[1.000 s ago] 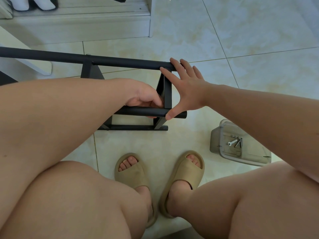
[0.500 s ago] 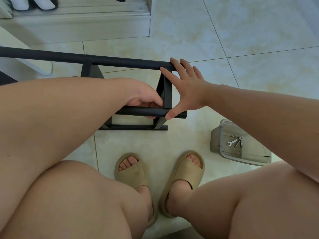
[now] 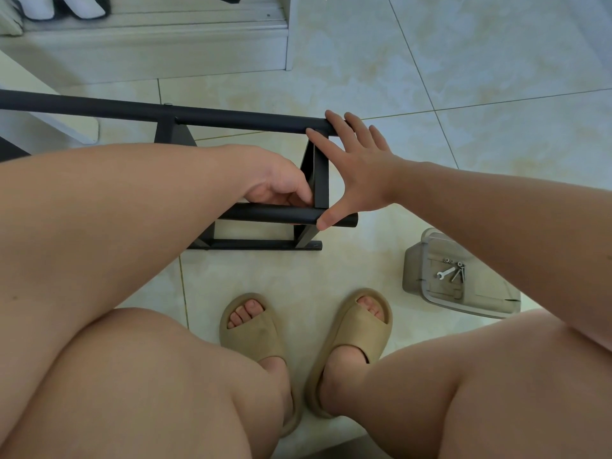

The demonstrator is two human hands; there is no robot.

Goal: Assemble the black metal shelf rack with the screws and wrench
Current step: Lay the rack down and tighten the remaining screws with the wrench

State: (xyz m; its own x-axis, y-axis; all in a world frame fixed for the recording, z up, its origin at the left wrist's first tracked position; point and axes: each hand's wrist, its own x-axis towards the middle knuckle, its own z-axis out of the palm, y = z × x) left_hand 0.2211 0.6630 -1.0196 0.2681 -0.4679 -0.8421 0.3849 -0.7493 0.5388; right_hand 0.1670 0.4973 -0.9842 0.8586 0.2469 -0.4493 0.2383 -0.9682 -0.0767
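While the left hand curls round the lower bar of the rack, the right hand spreads flat across both bar ends. The rack stands on the floor, partly built. The wrench and screws lie in a clear box nearby, so tightening seems left.

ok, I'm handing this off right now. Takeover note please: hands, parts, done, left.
Left hand grips the lower tube beside the end upright.
Right hand is open, bracing: fingers on the end of the upper tube, thumb on the lower tube's end.
Wrench and screws lie in the clear tub on the floor to the right, with no hand on them.
Done: the frame stands with both tubes at the upright. Whether that joint is screwed cannot be seen.
Left: fetch the screws and tighten them with the wrench.
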